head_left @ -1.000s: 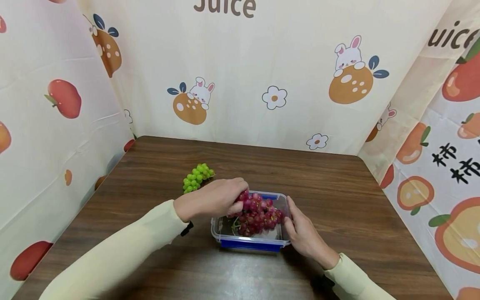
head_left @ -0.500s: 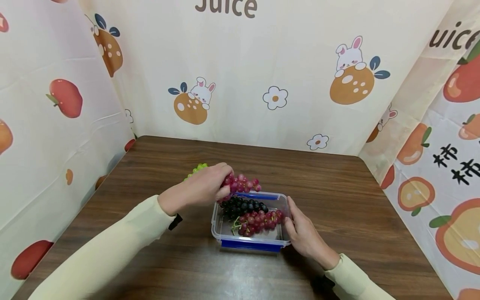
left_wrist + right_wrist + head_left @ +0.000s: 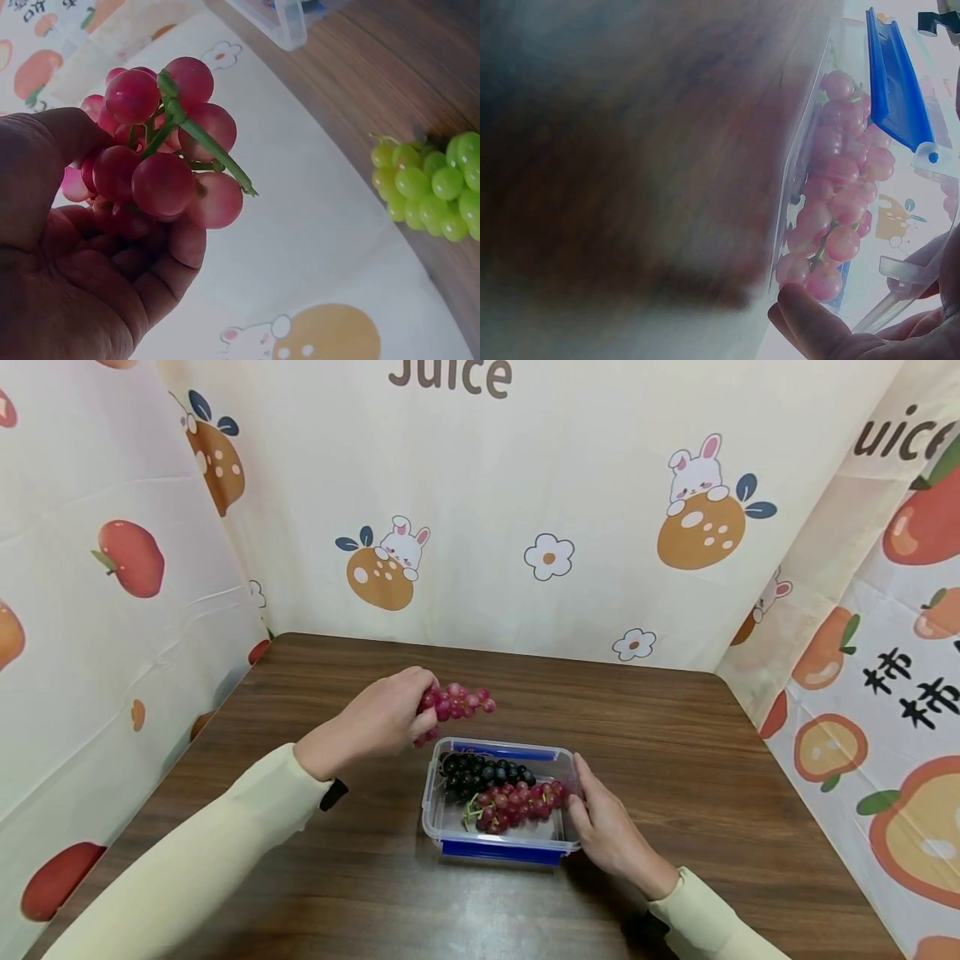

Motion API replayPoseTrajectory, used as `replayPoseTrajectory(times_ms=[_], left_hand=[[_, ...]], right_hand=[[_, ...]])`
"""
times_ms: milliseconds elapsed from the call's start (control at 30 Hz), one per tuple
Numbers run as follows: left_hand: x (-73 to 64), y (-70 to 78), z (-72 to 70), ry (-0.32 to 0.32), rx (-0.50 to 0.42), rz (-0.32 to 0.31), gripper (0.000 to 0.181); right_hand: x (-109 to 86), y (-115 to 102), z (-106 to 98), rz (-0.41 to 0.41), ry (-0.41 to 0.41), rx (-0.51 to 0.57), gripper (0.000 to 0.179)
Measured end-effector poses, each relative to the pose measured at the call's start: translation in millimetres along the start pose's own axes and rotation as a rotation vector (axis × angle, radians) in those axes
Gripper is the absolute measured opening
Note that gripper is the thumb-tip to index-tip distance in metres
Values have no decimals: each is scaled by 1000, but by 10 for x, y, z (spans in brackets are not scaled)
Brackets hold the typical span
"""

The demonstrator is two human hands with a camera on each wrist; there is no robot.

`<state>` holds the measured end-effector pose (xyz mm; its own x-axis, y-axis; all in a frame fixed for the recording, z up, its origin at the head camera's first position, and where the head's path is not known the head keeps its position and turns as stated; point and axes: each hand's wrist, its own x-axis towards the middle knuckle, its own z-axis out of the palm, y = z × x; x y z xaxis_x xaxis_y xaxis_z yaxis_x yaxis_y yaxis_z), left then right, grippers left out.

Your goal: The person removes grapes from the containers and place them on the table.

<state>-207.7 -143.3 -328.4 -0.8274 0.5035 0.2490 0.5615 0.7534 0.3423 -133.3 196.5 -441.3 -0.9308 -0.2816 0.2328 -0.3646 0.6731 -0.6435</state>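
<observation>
My left hand (image 3: 382,714) holds a bunch of red grapes (image 3: 457,702) in the air, behind and left of a clear plastic food container (image 3: 498,852). In the left wrist view, thumb and fingers curl round these grapes (image 3: 161,150), with a green stem sticking out. Inside the container lie a bunch of black grapes (image 3: 480,774) at the back and a second red bunch (image 3: 517,804) in front. My right hand (image 3: 611,827) grips the container's right wall, thumb and fingers at its rim in the right wrist view.
A bunch of green grapes (image 3: 435,184) lies on the wooden table, hidden behind my left hand in the head view. The container's blue side latch (image 3: 900,90) hangs open. Fruit-printed curtains (image 3: 480,485) border the table (image 3: 645,718) at the back and sides.
My left hand has lifted one red bunch out of the container and carried it left and back, uncovering the black grapes. My right hand has stayed on the container.
</observation>
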Motion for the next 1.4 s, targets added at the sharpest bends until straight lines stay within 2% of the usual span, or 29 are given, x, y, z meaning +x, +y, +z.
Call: replayPoseTrajectory(times_ms=[333, 933, 1400], left_hand=[[0, -203, -60, 24, 30, -86, 14], [-36, -537, -105, 44, 47, -274, 15], [-102, -840, -92, 76, 80, -362, 15]], right_hand=[[5, 16, 15, -14, 15, -29, 61], [-1, 3, 1, -1, 0, -18, 61], [1, 7, 1, 14, -10, -17, 62]])
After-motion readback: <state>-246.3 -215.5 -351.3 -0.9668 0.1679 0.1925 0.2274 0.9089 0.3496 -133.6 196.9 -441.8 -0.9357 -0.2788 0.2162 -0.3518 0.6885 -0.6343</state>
